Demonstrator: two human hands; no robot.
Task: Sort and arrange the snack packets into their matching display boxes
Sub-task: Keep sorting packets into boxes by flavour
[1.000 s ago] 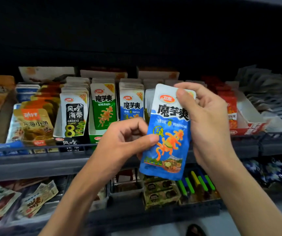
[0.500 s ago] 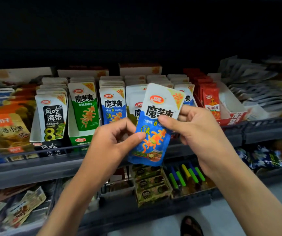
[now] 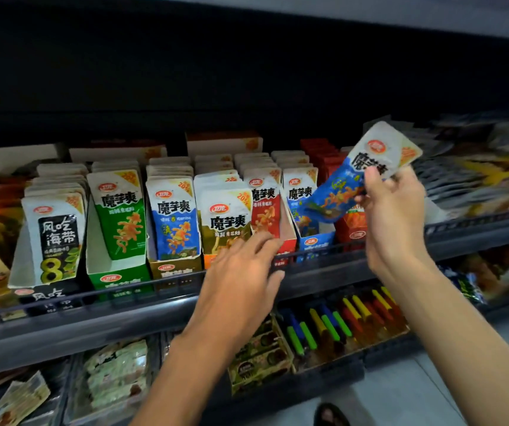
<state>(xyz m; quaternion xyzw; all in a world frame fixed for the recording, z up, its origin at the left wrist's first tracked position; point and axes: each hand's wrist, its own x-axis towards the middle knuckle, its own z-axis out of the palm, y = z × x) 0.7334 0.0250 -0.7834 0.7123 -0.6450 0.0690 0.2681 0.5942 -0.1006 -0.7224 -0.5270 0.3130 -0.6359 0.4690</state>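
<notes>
My right hand (image 3: 393, 210) pinches a blue-and-white snack packet (image 3: 354, 179), tilted, above the blue display box (image 3: 311, 244) at the right of the row. My left hand (image 3: 241, 272) reaches forward with relaxed fingers and holds nothing; its fingertips are at the brown-fronted packet (image 3: 225, 222) and the red packets (image 3: 264, 210). Further left stand another blue packet (image 3: 175, 222) in a brown box (image 3: 175, 269), green packets (image 3: 121, 216) in a green box (image 3: 118, 278), and seaweed packets (image 3: 56, 238).
A dark wire rail (image 3: 324, 256) runs along the shelf's front edge. Red boxes (image 3: 351, 229) and loose silver packets (image 3: 477, 179) lie to the right. The lower shelf holds coloured sticks (image 3: 339, 321), a brown carton (image 3: 259, 361) and more packets (image 3: 118, 370).
My left hand has let go of the blue packet and reached toward the middle boxes. My right hand has carried the packet up and to the right, tilting it.
</notes>
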